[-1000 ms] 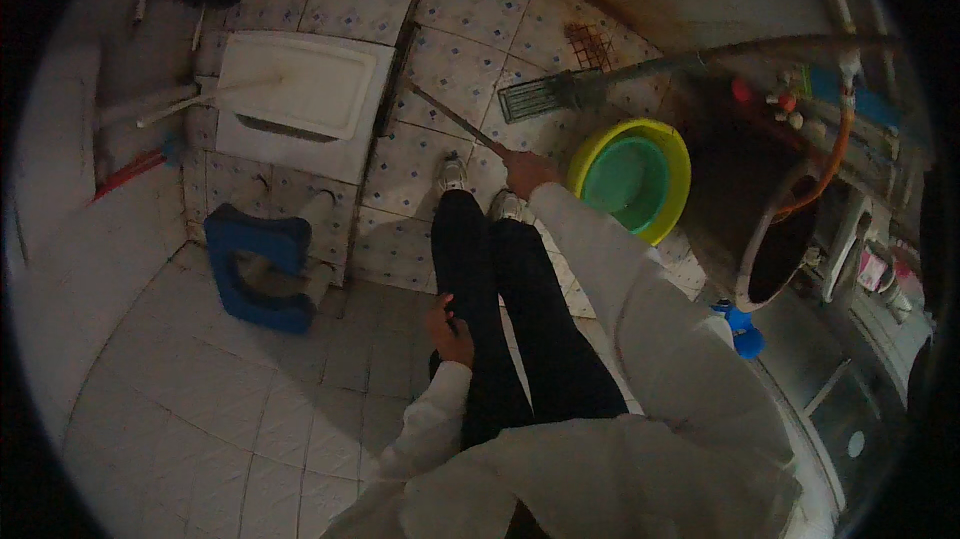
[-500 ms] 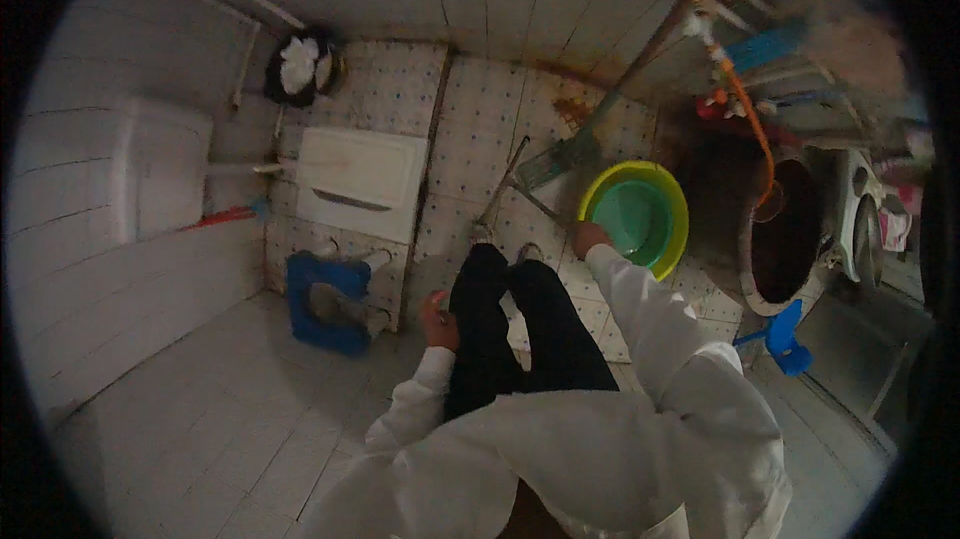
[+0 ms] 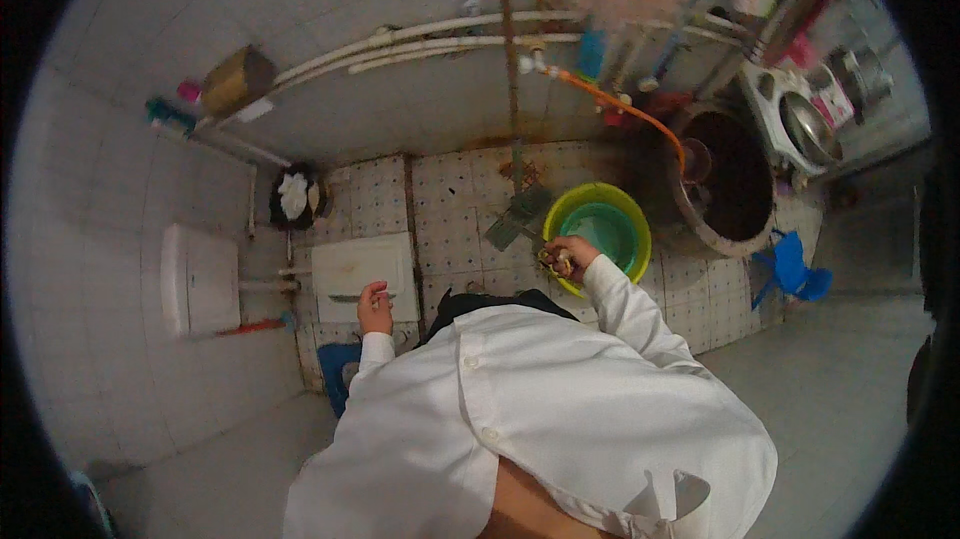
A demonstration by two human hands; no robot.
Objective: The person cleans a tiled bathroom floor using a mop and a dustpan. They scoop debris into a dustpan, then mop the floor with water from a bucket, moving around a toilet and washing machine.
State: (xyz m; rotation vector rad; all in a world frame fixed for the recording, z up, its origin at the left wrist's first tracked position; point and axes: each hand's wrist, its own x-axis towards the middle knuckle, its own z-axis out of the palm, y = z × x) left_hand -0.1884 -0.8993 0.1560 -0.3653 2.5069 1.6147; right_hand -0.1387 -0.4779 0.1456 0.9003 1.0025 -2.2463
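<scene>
Evidently, the dark barrel is being kept at the tiled floor's far right corner, under the orange hose for filling. Beside it, the green basin is being steadied at its near rim by the right hand, clenched around a small brownish object. The left hand, loosely curled and holding nothing, is being hung over the white squat pan.

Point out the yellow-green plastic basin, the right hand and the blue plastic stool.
Yellow-green plastic basin point(image 3: 632, 221): head view, right rim.
Right hand point(image 3: 568, 256): head view, back of the hand.
Blue plastic stool point(image 3: 791, 266): head view, seat.
</scene>
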